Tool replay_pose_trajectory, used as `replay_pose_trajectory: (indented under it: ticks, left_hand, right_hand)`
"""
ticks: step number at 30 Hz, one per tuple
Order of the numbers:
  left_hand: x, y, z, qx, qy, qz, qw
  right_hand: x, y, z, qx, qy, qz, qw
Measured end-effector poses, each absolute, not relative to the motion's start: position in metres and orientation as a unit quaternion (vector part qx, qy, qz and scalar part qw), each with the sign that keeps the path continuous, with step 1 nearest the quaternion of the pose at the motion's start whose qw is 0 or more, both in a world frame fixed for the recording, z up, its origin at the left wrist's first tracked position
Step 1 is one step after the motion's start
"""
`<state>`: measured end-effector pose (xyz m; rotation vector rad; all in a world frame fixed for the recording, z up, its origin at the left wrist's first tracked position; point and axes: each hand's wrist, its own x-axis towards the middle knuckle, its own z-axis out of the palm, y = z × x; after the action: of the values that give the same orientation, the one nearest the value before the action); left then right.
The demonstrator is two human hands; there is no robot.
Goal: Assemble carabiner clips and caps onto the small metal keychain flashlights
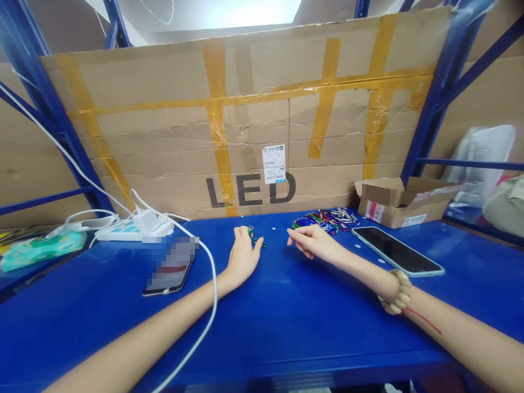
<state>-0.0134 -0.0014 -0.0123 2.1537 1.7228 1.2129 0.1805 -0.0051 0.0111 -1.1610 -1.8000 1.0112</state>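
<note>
Blue tabletop (286,322) | small glossy green pieces (250,232) | left fingers (238,233) parted beside them, grip unclear | right fingers (298,236) curled narrow

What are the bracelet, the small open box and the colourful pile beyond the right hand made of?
Bracelet: perhaps wood; its pale, chunky beads look fairly matt.
Small open box: cardboard, matt brown with bent flaps.
Colourful pile: probably metal, some coloured, since pieces glint and some look silvery; shiny plastic is possible.

Bare forearms (155,333); right wrist: pale round-beaded bracelet (403,289), thin red strand (424,320).
</note>
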Motion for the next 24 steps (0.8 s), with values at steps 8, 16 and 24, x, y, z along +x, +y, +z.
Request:
replay_pose_trajectory:
  ticks: [8, 16, 24]
  left_hand:
    - [-0.030, 0.011, -0.011, 0.794, 0.529, 0.293, 0.061]
    - [-0.026, 0.010, -0.013, 0.843, 0.437, 0.300, 0.094]
    - [-0.021, 0.001, -0.005, 0.850, 0.376, 0.303, 0.212]
  right_hand:
    - [0.178, -0.011, 0.013, -0.457, -0.720, 0.380, 0.359]
    - [0.177, -0.011, 0.012, -0.466, -0.741, 0.335, 0.348]
    - [0.177, -0.011, 0.005, -0.479, -0.801, 0.179, 0.312]
